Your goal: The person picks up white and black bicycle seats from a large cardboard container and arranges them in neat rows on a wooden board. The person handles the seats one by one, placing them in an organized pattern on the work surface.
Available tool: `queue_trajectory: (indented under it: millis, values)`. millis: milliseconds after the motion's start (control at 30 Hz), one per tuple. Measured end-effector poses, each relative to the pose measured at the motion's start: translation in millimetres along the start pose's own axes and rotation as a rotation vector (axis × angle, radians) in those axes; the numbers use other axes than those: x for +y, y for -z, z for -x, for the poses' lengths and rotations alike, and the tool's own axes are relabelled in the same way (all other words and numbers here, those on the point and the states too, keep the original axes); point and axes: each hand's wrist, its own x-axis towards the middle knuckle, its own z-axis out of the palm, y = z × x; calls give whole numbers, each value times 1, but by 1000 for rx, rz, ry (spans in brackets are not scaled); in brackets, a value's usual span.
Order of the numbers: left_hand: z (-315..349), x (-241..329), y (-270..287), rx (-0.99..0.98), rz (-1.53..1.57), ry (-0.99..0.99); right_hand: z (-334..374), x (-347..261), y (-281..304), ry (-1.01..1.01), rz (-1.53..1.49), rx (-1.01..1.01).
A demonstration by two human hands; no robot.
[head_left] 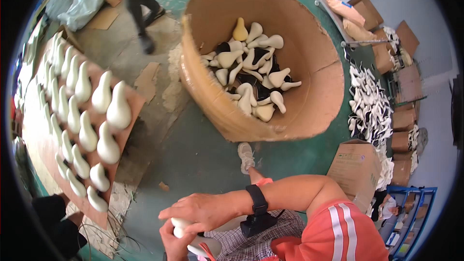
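Note:
Low in front of my lap, a white bicycle saddle (181, 226) is gripped between both hands. My left hand (175, 240) is closed around its narrow end from below. My right hand (205, 211) lies over the top, fingers bent against the same end. The wide part of the saddle is mostly hidden by my hands and forearm. A thin red strip (207, 250) shows beside it; its kind cannot be made out. My right wrist carries a black strap (258, 200), and a checked cloth (237, 239) covers my lap.
A big round cardboard bin (212, 116) ahead holds many loose saddles. At left, rows of white saddles stand on a brown board (126, 116). A closed carton (355, 166) stands at right, near a long saddle heap (369, 104). A person's legs (137, 7) are beyond; another person sits lower left.

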Motion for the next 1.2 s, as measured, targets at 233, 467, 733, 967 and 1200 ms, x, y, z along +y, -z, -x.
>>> queue_trajectory:
  millis: [233,467,733,967,1200]
  values:
    - [-86,-24,-81,188,-14,-5,157,209,355,-252,-19,824]
    - [-172,-36,-143,146,-237,55,479,521,349,-1553,-144,996]
    - [-190,-59,-149,308,-215,150,424,448,368,-1003,530,850]
    - [-194,-63,-138,330,-176,158,272,479,414,-586,1055,-223]
    - [-175,-78,-124,425,-115,185,165,539,374,-798,489,528]
